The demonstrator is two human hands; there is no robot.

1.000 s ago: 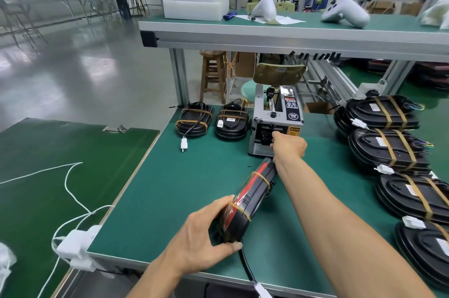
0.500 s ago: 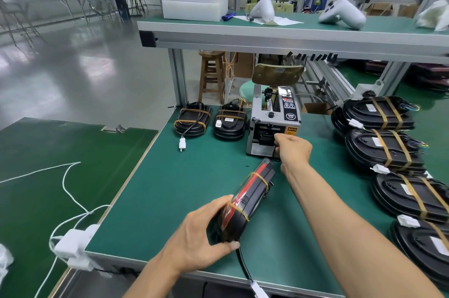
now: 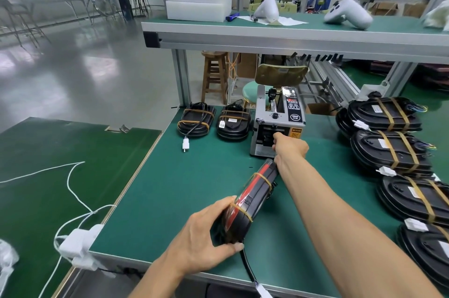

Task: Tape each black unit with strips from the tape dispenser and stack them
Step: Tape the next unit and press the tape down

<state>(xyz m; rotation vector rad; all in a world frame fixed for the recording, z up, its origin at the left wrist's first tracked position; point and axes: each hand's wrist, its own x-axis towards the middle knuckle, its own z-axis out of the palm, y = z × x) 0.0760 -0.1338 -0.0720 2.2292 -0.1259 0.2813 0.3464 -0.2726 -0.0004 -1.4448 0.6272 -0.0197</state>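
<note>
My left hand (image 3: pixel 206 237) grips the near end of a black unit (image 3: pixel 255 198) with a red face. The unit stands on its edge on the green table (image 3: pixel 182 188), with two tan tape bands round it, and its cord hangs over the front edge. Its far end points at the grey tape dispenser (image 3: pixel 279 115). My right hand (image 3: pixel 290 147) is at the dispenser's outlet with curled fingers that pinch there; the tape strip itself is hidden behind them. Several taped black units (image 3: pixel 391 152) lie overlapped in a row at the right.
Two more banded black units (image 3: pixel 196 119) (image 3: pixel 233 122) lie left of the dispenser, one with a white plug trailing toward me. A raised shelf (image 3: pixel 291 37) crosses above the dispenser. A white power strip (image 3: pixel 77 244) with cables hangs at the table's left front corner.
My right hand has shifted slightly back toward the dispenser's outlet. My left hand and the unit it holds have stayed in place.
</note>
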